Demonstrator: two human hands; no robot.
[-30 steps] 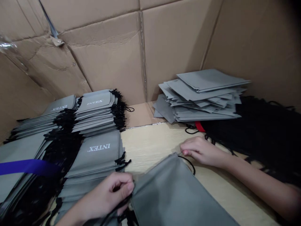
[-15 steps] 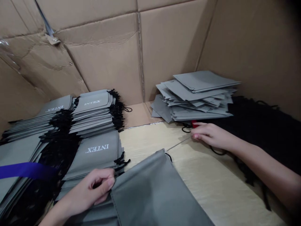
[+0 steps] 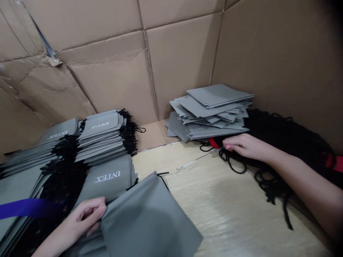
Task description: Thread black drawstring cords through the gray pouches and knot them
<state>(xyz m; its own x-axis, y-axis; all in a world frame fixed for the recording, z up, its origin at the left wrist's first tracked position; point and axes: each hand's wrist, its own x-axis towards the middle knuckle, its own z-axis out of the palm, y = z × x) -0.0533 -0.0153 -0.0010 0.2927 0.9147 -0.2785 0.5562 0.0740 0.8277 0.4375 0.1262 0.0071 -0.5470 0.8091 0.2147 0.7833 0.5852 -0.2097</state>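
Observation:
My left hand [image 3: 87, 217] is closed, pinching the near corner of a grey fabric drawstring pouch [image 3: 146, 217] in the lower middle. A short black cord pokes from the pouch's top corner. My right hand [image 3: 242, 144], farther off on the right, is closed on one end of a thin wire threader [image 3: 199, 157]. Its pale tip points back toward the pouch and is apart from it. Beside the right hand lie loops of black cord [image 3: 233, 164] and a red strip [image 3: 213, 142].
On the left stand stacks of INTEX-printed pouches [image 3: 103, 137] with black cords. A purple band [image 3: 29, 208] crosses one stack. Plain grey pouches [image 3: 217, 96] are piled at the back right, beside a heap of black cords [image 3: 284, 137]. Cardboard walls [image 3: 184, 57] enclose the pale tabletop [image 3: 227, 200].
The wire threader has come out of the pouch's corner, its pale tip now showing. A black cord end now sticks out there. The pouch and my left hand have shifted left in view.

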